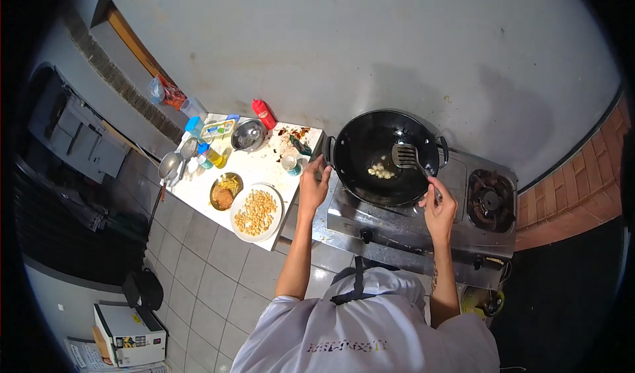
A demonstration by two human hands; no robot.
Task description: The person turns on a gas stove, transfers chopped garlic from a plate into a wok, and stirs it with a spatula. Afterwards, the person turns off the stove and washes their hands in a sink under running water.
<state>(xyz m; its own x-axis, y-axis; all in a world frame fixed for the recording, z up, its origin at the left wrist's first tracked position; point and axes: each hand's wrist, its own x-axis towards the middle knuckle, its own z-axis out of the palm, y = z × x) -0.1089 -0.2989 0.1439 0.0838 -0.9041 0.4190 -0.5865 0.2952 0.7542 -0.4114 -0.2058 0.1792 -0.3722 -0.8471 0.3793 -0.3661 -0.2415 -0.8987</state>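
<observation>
A black wok [360, 125] sits on the steel gas stove [350, 217], with a small heap of pale, chopped pieces [381, 170] low in its bowl. My left hand [313, 184] is at the wok's left side, its fingers closed around the lower end of the loop handle [329, 149]. In my right hand [439, 209] is the handle of a slotted spatula [405, 155]. Its slotted head is inside the wok, to the right of the pale pieces and apart from them.
On the white table [301, 135] to the left are a plate of light-brown pieces [256, 212], a bowl of yellow food [226, 191], a metal bowl [249, 135], a red squeeze bottle [264, 114] and a can [290, 165]. A second burner [490, 201] lies right of the wok.
</observation>
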